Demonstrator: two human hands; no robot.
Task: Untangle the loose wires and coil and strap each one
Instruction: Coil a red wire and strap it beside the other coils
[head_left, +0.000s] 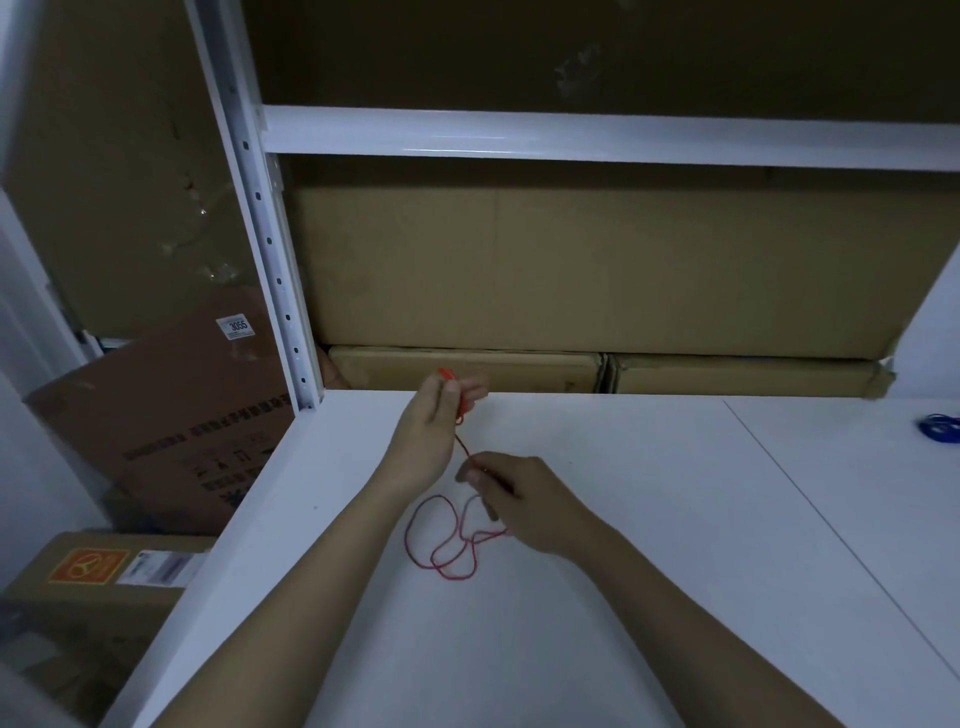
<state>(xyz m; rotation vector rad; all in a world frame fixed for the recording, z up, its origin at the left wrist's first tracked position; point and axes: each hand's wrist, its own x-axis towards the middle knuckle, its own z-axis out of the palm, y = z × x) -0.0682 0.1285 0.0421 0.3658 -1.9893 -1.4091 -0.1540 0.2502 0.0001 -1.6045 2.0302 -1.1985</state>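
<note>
A thin red wire (441, 540) lies in loose loops on the white table (623, 571). My left hand (436, 421) is raised near the table's far edge and pinches the wire's red connector end. From there the wire runs down taut to my right hand (519, 499), which pinches it between thumb and fingers just above the loops. A blue wire (939, 428) lies coiled at the table's far right edge, partly cut off by the frame.
Cardboard boxes (571, 270) fill the white metal shelf (571, 135) right behind the table. A white shelf upright (270, 249) stands at the table's left corner. More boxes (171, 415) lean and sit on the floor to the left.
</note>
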